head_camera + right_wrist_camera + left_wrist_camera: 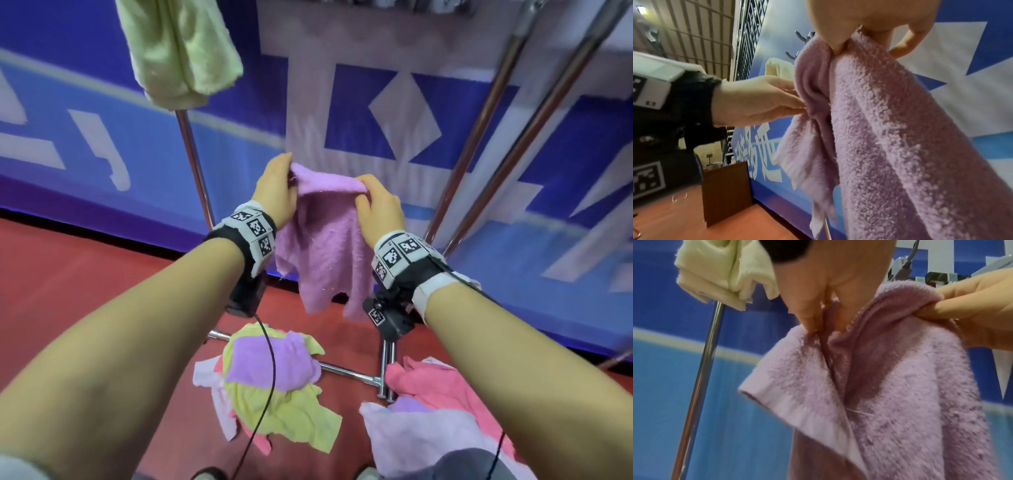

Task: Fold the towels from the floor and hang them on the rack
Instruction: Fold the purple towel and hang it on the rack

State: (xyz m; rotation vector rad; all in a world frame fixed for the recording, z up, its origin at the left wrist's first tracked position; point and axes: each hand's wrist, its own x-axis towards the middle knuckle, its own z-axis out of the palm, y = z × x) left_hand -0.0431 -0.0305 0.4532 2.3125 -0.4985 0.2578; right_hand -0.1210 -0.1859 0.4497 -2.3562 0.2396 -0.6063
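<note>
- Holding the lilac towel [325, 240] up in mid-air, I pinch its top edge at two points: my left hand [275, 192] nips the left corner between thumb and fingertips [807, 321], and my right hand [378, 209] curls its fingers over the bunched right end of the same edge.
- Position: the towel hangs free between my hands, in front of the blue-and-white banner [394, 113], above the floor [85, 281] and between the rack's [197, 168] uprights; it touches no rail.
- Risk, as I judge it: the left pinch takes only a thin lip of cloth, so a tug to straighten the edge could pull that corner free and let the towel drop onto the floor heaps [274, 377].
- Risk: the edge is gathered and not flat, so a fold made now would likely come out skewed, and a lopsided fold could slide off a rail.
- Risk: the wrist cable [267, 377] hangs beside the cloth and might snag it.
- Appearance: fluffy lilac terry with a smooth paler hem band [797, 410]; it is creased down the middle, its lower corners hang uneven, and loose threads show.
- Reference: a pale yellow-green towel [181, 51] is already draped on the rack at upper left.
</note>
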